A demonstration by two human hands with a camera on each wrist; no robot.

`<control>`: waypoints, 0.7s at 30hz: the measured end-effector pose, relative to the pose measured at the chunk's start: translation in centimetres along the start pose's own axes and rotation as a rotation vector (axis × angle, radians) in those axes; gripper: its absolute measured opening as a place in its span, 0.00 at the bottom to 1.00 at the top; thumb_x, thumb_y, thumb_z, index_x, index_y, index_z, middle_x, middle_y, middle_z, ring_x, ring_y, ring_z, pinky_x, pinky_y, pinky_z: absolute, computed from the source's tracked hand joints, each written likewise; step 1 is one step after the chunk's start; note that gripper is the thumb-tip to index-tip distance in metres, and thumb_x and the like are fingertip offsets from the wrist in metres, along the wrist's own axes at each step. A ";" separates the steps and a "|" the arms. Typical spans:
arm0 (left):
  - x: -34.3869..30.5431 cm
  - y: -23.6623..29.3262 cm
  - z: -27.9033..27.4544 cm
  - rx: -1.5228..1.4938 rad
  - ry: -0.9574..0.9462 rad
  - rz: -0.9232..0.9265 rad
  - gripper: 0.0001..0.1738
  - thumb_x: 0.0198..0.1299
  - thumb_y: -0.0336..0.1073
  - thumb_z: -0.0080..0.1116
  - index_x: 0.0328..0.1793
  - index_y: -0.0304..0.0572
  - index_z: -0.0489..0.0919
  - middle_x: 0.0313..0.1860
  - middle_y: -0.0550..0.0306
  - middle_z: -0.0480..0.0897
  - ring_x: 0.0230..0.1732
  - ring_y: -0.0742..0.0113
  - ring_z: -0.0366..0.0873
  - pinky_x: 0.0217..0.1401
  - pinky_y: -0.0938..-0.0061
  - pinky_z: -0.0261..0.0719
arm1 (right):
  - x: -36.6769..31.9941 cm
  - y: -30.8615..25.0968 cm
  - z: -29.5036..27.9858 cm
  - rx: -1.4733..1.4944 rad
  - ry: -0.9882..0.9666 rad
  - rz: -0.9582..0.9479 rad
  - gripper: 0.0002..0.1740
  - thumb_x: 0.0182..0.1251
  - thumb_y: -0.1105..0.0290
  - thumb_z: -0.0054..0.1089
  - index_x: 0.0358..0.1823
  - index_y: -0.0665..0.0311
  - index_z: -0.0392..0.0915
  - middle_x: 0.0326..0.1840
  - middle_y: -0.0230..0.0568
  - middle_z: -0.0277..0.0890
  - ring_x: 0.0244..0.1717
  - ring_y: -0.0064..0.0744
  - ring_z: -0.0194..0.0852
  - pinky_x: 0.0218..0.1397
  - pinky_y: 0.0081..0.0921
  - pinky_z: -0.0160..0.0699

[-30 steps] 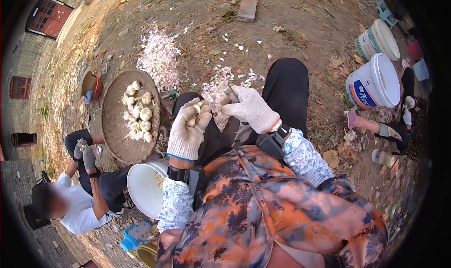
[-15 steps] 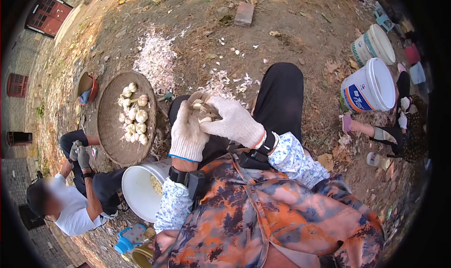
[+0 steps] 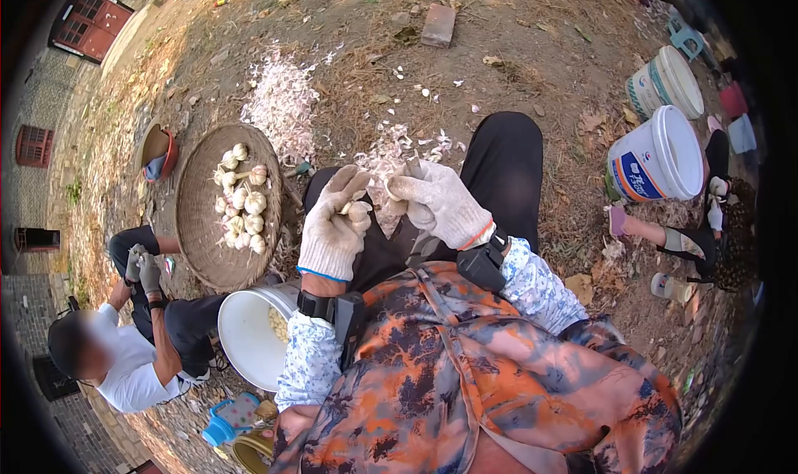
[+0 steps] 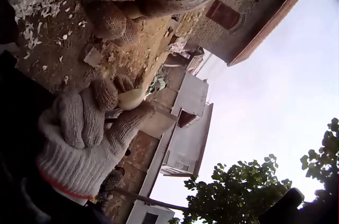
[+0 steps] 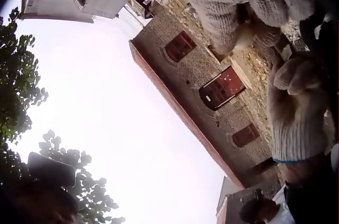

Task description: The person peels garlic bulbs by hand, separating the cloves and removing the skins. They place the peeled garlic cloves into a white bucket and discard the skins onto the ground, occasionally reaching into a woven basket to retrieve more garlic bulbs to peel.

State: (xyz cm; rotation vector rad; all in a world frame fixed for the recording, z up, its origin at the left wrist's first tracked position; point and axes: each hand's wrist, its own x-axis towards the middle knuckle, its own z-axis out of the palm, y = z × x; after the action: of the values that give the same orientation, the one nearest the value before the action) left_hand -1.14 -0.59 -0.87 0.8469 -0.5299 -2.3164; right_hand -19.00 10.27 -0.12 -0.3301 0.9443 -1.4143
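My left hand (image 3: 332, 229), in a white knit glove with a blue cuff, grips garlic cloves (image 3: 357, 214) between thumb and curled fingers above my lap. A short gap to its right, my gloved right hand (image 3: 445, 204) has an orange-red cuff. It pinches a pale peeled-looking garlic clove (image 4: 131, 99) between thumb and fingertips, seen best in the left wrist view. In the right wrist view the clove (image 5: 244, 38) shows beside the right fingers, and the left hand (image 5: 299, 91) is lower down. A narrow greyish thing (image 3: 413, 167) sticks up at the right fingers.
A round woven basket (image 3: 195, 225) of garlic bulbs (image 3: 241, 200) stands at left. Below it, a white bucket (image 3: 249, 341) contains pale cloves. Garlic skins (image 3: 283, 108) litter the ground ahead. Buckets (image 3: 657, 154) stand at right. A seated person (image 3: 137, 358) works at left.
Half a second ago both hands met over the cloves. Now the right hand has drawn away to the right, pinching a clove. The left hand still holds garlic.
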 end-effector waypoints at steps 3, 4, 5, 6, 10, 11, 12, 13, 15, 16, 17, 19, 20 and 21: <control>0.7 -0.2 -0.6 0.511 0.143 0.127 0.18 0.70 0.28 0.52 0.64 0.28 0.76 0.43 0.47 0.85 0.23 0.73 0.77 0.21 0.81 0.74 | 0.0 0.5 -0.4 0.064 0.001 0.005 0.12 0.70 0.63 0.69 0.43 0.64 0.79 0.27 0.34 0.79 0.16 0.12 0.61 0.17 0.14 0.52; 0.6 0.0 -0.5 0.510 0.134 0.125 0.18 0.70 0.28 0.52 0.64 0.28 0.76 0.43 0.47 0.85 0.23 0.73 0.77 0.21 0.81 0.74 | 0.2 0.8 -0.7 0.128 -0.016 -0.002 0.12 0.71 0.62 0.69 0.42 0.63 0.79 0.27 0.33 0.78 0.15 0.12 0.60 0.17 0.14 0.51; 0.3 0.4 -0.4 0.507 0.111 0.072 0.17 0.71 0.30 0.54 0.62 0.28 0.77 0.39 0.50 0.84 0.22 0.74 0.77 0.19 0.81 0.73 | 0.4 0.9 -0.8 0.127 -0.009 -0.009 0.12 0.71 0.62 0.69 0.42 0.63 0.79 0.27 0.33 0.78 0.15 0.12 0.60 0.17 0.14 0.51; -0.1 0.8 -0.3 0.504 0.090 0.019 0.16 0.72 0.31 0.57 0.59 0.27 0.79 0.34 0.53 0.83 0.21 0.75 0.76 0.18 0.82 0.72 | 0.7 1.2 -0.9 0.113 0.004 -0.018 0.12 0.71 0.63 0.69 0.42 0.63 0.79 0.27 0.34 0.78 0.14 0.13 0.60 0.16 0.16 0.52; -1.3 0.0 2.0 0.362 0.086 -0.016 0.21 0.73 0.42 0.60 0.61 0.29 0.79 0.30 0.60 0.79 0.20 0.77 0.73 0.21 0.81 0.71 | 1.1 1.8 0.1 -0.554 0.134 -0.355 0.11 0.69 0.65 0.67 0.41 0.66 0.79 0.27 0.36 0.79 0.18 0.23 0.70 0.22 0.26 0.66; -1.0 -0.3 2.0 0.492 0.040 0.007 0.21 0.74 0.43 0.60 0.60 0.30 0.80 0.32 0.60 0.80 0.22 0.77 0.73 0.22 0.81 0.70 | 1.0 1.5 0.3 -0.906 0.189 -0.450 0.13 0.67 0.65 0.67 0.42 0.68 0.78 0.28 0.39 0.79 0.29 0.30 0.79 0.33 0.32 0.74; -1.0 -0.5 2.3 0.493 0.040 0.008 0.21 0.74 0.43 0.60 0.60 0.30 0.80 0.32 0.60 0.80 0.22 0.77 0.73 0.22 0.81 0.70 | 0.8 1.4 0.6 -0.905 0.189 -0.451 0.13 0.67 0.65 0.67 0.42 0.68 0.78 0.28 0.39 0.79 0.29 0.30 0.79 0.33 0.32 0.74; -0.9 -0.6 2.6 0.558 0.060 0.037 0.21 0.74 0.43 0.60 0.59 0.29 0.80 0.33 0.59 0.80 0.22 0.77 0.73 0.22 0.81 0.70 | 0.6 1.4 0.9 -0.838 0.201 -0.449 0.14 0.66 0.64 0.67 0.42 0.68 0.78 0.29 0.41 0.80 0.33 0.31 0.81 0.36 0.33 0.75; -0.9 -0.9 3.4 0.572 0.114 0.108 0.19 0.73 0.41 0.62 0.57 0.30 0.79 0.34 0.59 0.81 0.22 0.77 0.72 0.23 0.82 0.67 | 0.3 0.8 1.6 -0.812 0.284 -0.530 0.16 0.64 0.63 0.68 0.43 0.69 0.77 0.31 0.47 0.81 0.35 0.38 0.83 0.38 0.36 0.77; -1.0 -1.0 3.8 0.573 0.111 0.108 0.19 0.73 0.41 0.62 0.57 0.30 0.79 0.34 0.59 0.81 0.22 0.77 0.72 0.23 0.82 0.67 | 0.4 0.8 1.5 -0.813 0.286 -0.532 0.16 0.64 0.63 0.68 0.43 0.69 0.77 0.31 0.47 0.81 0.35 0.38 0.83 0.38 0.36 0.77; -1.2 -1.1 4.1 0.596 0.089 0.143 0.19 0.72 0.41 0.62 0.57 0.30 0.79 0.33 0.60 0.81 0.21 0.77 0.72 0.23 0.82 0.67 | 0.5 1.0 1.4 -0.847 0.308 -0.549 0.17 0.64 0.63 0.69 0.44 0.69 0.77 0.33 0.49 0.81 0.36 0.41 0.83 0.39 0.36 0.77; -1.3 -0.9 4.5 0.751 0.108 0.129 0.18 0.73 0.42 0.60 0.57 0.33 0.79 0.31 0.62 0.81 0.21 0.78 0.72 0.21 0.83 0.67 | 0.7 1.5 1.1 -0.881 0.331 -0.567 0.19 0.63 0.62 0.70 0.45 0.69 0.77 0.34 0.50 0.82 0.37 0.43 0.83 0.40 0.37 0.77; -1.5 -0.9 4.6 0.751 0.106 0.131 0.18 0.73 0.42 0.60 0.57 0.33 0.79 0.31 0.62 0.81 0.21 0.78 0.72 0.21 0.83 0.67 | 1.0 1.9 0.9 -0.858 0.329 -0.587 0.19 0.63 0.62 0.70 0.46 0.70 0.78 0.35 0.50 0.81 0.38 0.45 0.83 0.40 0.37 0.77; -1.8 -0.9 4.8 0.768 0.108 0.088 0.17 0.74 0.43 0.59 0.56 0.35 0.79 0.30 0.62 0.80 0.21 0.78 0.71 0.20 0.83 0.66 | 1.0 2.0 1.0 -0.833 0.328 -0.608 0.20 0.62 0.61 0.70 0.46 0.70 0.78 0.36 0.51 0.81 0.38 0.46 0.82 0.41 0.37 0.77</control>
State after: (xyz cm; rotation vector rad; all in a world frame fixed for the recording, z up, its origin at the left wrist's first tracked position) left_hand -3.66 1.98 2.88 1.2435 -1.4187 -1.9569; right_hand -17.06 9.37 -1.30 -1.0994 1.7985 -1.5724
